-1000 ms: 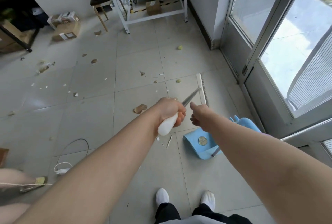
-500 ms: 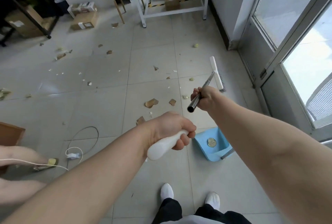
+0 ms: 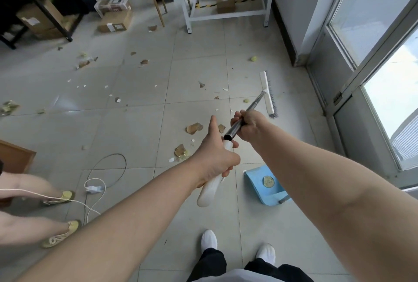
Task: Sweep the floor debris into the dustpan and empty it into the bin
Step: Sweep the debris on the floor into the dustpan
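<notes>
1. Our left hand [image 3: 214, 159] was wrapped around the white grip [image 3: 211, 187], thumb raised, its tip meeting the open end of the metal pole [image 3: 243, 118].
2. Our right hand [image 3: 250, 125] was closed around that pole just above the joint.
3. The broom head [image 3: 267, 93] rested on the tiles out ahead of us, near the glass door [image 3: 362, 78].
4. The blue dustpan [image 3: 265, 185] lay on the floor by our right foot, one round scrap [image 3: 268, 181] already in it; no bin was in view.
5. Brown and yellow scraps [image 3: 194, 127] lay scattered between the broom head and the dustpan, and many more farther left.
6. We judged the grip looked only loosely seated in the pole; a hard sweep could pull the two apart.
7. A white cable [image 3: 95, 189] lay near the other person's feet [image 3: 60, 235], so a wide stroke to the left might snag it.
</notes>
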### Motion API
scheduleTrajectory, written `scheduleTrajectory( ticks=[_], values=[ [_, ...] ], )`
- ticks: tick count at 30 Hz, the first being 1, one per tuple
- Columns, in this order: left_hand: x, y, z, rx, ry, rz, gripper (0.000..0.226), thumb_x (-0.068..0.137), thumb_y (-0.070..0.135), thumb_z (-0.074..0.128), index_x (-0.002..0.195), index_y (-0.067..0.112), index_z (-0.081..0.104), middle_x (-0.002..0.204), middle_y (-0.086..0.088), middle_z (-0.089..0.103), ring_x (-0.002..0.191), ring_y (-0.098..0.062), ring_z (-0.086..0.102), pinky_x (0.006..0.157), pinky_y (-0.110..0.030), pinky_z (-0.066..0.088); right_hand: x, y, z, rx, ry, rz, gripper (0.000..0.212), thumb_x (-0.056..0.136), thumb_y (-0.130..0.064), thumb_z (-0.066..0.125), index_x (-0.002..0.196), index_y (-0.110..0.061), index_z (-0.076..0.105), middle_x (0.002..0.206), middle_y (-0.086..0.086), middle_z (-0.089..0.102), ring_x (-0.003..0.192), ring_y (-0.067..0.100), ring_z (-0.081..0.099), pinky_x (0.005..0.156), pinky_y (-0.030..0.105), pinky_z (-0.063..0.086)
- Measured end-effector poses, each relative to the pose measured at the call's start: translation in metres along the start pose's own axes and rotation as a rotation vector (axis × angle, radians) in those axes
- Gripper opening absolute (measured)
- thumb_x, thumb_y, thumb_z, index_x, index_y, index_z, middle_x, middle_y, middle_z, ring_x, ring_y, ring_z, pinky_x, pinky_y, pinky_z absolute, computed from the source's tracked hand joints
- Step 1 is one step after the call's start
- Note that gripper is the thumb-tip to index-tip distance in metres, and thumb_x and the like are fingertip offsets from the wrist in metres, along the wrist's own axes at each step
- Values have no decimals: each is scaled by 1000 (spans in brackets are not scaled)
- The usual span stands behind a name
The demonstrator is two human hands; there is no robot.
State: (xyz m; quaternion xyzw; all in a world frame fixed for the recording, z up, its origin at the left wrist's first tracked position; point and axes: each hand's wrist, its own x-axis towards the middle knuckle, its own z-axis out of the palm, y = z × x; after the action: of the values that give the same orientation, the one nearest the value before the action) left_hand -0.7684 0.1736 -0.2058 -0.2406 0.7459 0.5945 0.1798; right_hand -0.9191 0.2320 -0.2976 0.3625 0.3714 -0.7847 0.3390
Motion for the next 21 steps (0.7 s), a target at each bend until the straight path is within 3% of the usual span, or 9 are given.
scheduleTrajectory(
  ticks=[6,11,15,21],
  values=[
    [-1,1,-2,-57,14,-11,104,82,-10,52,153,36,-7,116,-6,56,49,-15,45,36,-17,36,2,7,-4,-3,33,-2,27,104,-11,35,80,-9,46,62,4,45,47,11,37,32,13,35],
    [0,5,-1,-101,-27,-125,92,83,-11,48,152,31,4,99,-9,55,41,-10,42,34,-14,34,5,9,-11,-45,42,-12,32,102,-7,28,74,-10,43,62,3,42,48,11,35,32,12,34],
    [5,6,1,-57,-50,-226,88,82,-9,46,149,36,11,99,-15,52,38,-10,40,33,-14,33,3,16,-15,-71,17,-22,33,103,-6,26,75,-11,41,62,2,39,49,11,32,31,12,32],
    [8,0,10,-45,20,-239,85,79,-7,44,147,36,16,95,-15,54,44,-13,41,36,-17,36,-9,21,-9,-82,-34,-39,34,101,-3,24,73,-10,42,60,2,38,47,9,32,32,12,32]
  ],
)
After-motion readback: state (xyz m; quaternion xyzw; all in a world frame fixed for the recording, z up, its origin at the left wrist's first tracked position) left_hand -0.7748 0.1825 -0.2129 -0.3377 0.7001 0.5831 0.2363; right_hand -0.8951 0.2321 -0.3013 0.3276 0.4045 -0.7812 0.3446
